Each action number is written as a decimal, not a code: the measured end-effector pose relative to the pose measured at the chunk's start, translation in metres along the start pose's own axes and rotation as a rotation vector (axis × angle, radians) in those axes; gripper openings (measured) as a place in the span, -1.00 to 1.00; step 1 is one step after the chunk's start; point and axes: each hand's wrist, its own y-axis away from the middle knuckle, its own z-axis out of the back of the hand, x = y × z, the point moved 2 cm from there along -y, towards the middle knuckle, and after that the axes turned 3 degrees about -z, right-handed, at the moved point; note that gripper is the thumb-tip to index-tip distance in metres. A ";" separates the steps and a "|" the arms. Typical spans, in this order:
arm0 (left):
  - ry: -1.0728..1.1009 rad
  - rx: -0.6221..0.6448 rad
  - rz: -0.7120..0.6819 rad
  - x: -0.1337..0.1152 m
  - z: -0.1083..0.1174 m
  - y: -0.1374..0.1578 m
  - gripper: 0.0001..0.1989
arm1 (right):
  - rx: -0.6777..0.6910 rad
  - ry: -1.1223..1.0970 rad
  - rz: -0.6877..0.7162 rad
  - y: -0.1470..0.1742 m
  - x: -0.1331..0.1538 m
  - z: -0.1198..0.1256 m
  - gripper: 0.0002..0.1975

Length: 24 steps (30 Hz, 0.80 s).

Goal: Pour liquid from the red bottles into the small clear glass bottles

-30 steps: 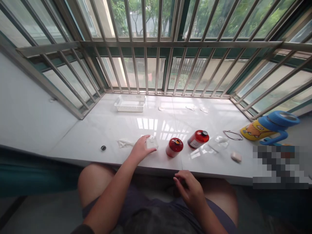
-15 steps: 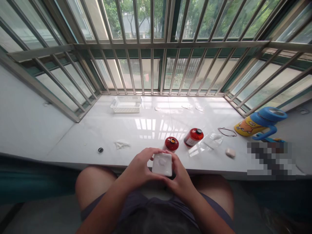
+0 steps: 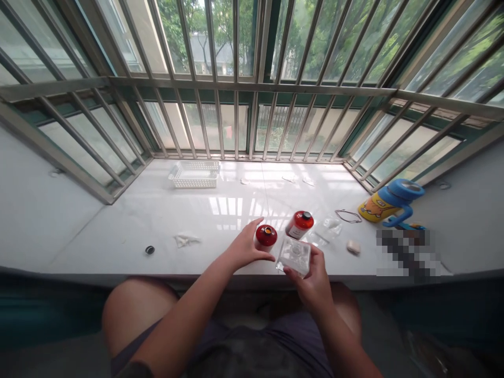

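Observation:
My right hand (image 3: 315, 281) grips a clear square box (image 3: 294, 255) by its right side, tilted above the front edge of the ledge. Something round shows faintly inside or under its top. My left hand (image 3: 249, 248) is spread at the left of a red bottle (image 3: 266, 239), thumb in front and fingers behind it. That bottle stands upright with no cap on its neck; whether the palm touches it I cannot tell. A second red bottle (image 3: 300, 224), with a black cap and a pale label, stands just behind the box. A small black cap (image 3: 149, 250) lies at the left.
On the white ledge are a white perforated basket (image 3: 194, 184), crumpled pale scraps (image 3: 186, 240), clear plastic wrapping (image 3: 327, 230), a thin cord loop (image 3: 348, 216), a beige lump (image 3: 353, 247) and a blue-and-yellow flask (image 3: 388, 202). Metal window bars (image 3: 252, 86) enclose the back.
The clear box was between both hands; now only my right hand has it, further right. My left hand has let go and opened beside the uncapped bottle. The view has shifted slightly right.

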 end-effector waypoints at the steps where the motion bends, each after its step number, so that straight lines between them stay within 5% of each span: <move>1: 0.023 0.001 0.002 0.004 -0.007 -0.005 0.17 | -0.024 0.002 0.019 -0.004 -0.003 0.004 -0.24; 8: 0.030 -0.074 0.067 0.008 -0.019 0.010 -0.27 | -0.080 0.069 0.056 -0.025 -0.023 0.014 -0.23; 15: -0.219 -0.083 -0.021 0.004 0.003 0.046 -0.21 | -0.090 0.215 0.147 -0.029 -0.025 0.003 -0.26; 24: -0.265 -0.123 -0.037 0.011 -0.002 0.053 -0.18 | -0.059 0.435 0.404 -0.033 -0.033 -0.013 -0.37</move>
